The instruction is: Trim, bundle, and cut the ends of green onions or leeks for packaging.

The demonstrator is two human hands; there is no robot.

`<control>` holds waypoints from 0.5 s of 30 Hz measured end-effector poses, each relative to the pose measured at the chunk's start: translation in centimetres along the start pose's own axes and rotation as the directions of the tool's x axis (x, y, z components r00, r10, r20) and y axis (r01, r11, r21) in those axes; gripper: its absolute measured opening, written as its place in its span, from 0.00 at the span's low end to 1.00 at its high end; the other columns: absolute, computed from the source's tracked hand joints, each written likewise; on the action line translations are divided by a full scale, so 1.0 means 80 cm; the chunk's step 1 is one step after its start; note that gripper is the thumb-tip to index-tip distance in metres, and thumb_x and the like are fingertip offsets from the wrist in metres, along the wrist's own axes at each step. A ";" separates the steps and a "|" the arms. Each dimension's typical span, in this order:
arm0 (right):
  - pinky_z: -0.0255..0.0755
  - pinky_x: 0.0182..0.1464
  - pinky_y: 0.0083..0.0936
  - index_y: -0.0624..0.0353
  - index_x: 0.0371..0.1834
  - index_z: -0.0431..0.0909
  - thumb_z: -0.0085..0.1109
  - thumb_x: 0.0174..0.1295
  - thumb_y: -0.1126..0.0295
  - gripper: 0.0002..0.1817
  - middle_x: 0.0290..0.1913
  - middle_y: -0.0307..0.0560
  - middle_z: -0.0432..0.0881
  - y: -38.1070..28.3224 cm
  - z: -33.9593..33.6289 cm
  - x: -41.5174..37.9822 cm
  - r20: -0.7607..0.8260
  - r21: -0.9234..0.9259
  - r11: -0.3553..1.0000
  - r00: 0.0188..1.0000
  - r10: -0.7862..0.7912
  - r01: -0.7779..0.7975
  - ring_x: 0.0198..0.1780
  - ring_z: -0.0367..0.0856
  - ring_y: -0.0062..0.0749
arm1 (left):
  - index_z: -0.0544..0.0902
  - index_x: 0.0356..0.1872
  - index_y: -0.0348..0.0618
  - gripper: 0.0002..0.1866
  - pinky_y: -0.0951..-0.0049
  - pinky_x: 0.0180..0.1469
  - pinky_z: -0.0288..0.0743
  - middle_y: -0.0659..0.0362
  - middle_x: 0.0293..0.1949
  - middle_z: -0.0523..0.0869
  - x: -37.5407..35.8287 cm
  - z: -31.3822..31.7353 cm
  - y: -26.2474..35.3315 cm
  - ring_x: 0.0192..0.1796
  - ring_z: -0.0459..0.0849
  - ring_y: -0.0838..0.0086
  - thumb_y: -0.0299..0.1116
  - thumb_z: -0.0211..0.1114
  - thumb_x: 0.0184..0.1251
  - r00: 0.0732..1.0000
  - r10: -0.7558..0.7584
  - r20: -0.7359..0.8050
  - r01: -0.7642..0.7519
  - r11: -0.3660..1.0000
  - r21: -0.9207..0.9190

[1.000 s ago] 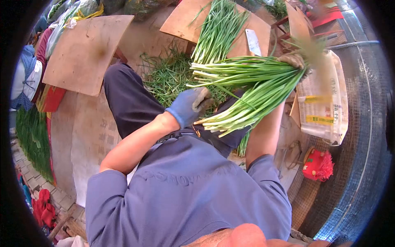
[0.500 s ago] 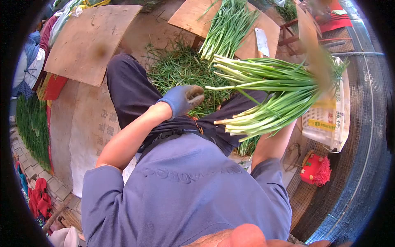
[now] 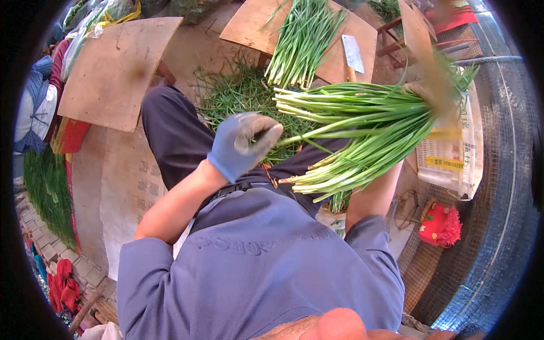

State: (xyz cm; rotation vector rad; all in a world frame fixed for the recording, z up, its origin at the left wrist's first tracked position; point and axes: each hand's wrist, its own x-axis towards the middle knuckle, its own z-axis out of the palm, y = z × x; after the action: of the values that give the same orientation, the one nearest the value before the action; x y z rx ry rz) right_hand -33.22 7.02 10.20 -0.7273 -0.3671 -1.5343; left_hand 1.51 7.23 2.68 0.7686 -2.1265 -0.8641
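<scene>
My left hand [image 3: 246,141], in a blue glove with a stained palm side, is in front of my lap. Its fingers and thumb are curled together at the tip of one green stalk [image 3: 317,135] that sticks out of a bunch. On the right, my right hand [image 3: 418,89] holds the large bunch of long green stalks [image 3: 362,107]. The leaves cover most of that hand, and only a bit of glove shows. The pale ends fan out towards my left hand.
Cut greens [image 3: 241,93] are heaped on the ground between my legs. Ahead, a wooden board [image 3: 249,25] bears more stalks [image 3: 306,42] and a cleaver [image 3: 352,54]. Another board [image 3: 116,68] stands at the left. A white crate [image 3: 453,153] and a red fringed object [image 3: 439,225] are at the right.
My left hand has risen closer to the camera, and its fingertips now meet the protruding stalk. The bunch has shifted slightly left, its stalk ends spread differently.
</scene>
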 end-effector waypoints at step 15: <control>0.69 0.40 0.20 0.56 0.55 0.71 0.68 0.60 0.64 0.22 0.25 0.26 0.72 0.009 0.007 -0.003 -0.038 -0.046 0.999 0.999 -0.027 0.025 0.29 0.74 0.13 | 0.85 0.44 0.37 0.12 0.74 0.43 0.78 0.51 0.36 0.87 0.044 0.029 0.050 0.38 0.86 0.71 0.36 0.64 0.70 0.949 -0.234 0.214 0.275 0.942 -0.191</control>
State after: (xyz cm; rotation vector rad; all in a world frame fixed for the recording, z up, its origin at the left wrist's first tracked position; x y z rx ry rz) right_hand -32.44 7.45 10.32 -0.7298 -0.3153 -1.5833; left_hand -3.29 7.83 5.83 0.8886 -2.0729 -1.3341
